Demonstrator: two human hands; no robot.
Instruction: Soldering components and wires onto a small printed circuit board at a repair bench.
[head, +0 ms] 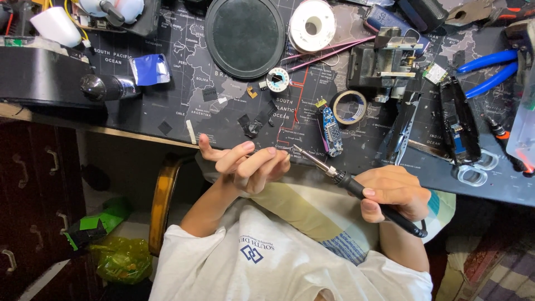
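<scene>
My right hand (pixel 394 192) grips the black handle of a soldering iron (pixel 356 187), its metal tip pointing up-left toward my left hand. My left hand (pixel 248 164) is raised near the desk's front edge, fingers curled together close to the iron's tip; whether it pinches something small I cannot tell. A small blue circuit board (pixel 332 134) lies on the dark map-printed desk mat (pixel 184 72) just beyond the tip.
On the mat: a round black disc (pixel 245 36), a white solder spool (pixel 312 25), a tape roll (pixel 349 107), a metal vise (pixel 390 61), blue-handled pliers (pixel 490 69), tweezers, black tape scraps. Dark drawers stand left; green bags lie on the floor.
</scene>
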